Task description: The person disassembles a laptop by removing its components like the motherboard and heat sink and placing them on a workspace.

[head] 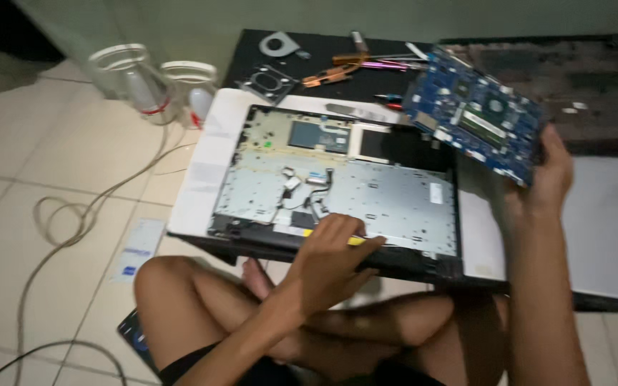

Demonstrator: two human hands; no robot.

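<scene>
Fingers of our left hand press a thin yellow tool onto the grey metal laptop base; our right hand grips the blue rectangular circuit board above it.

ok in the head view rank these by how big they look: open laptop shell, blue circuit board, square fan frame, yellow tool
1. open laptop shell, by far the largest.
2. blue circuit board, held up in the right hand, so nearer the camera and perhaps flattered.
3. square fan frame.
4. yellow tool, mostly hidden under the left hand; its true size is unsure.
</scene>
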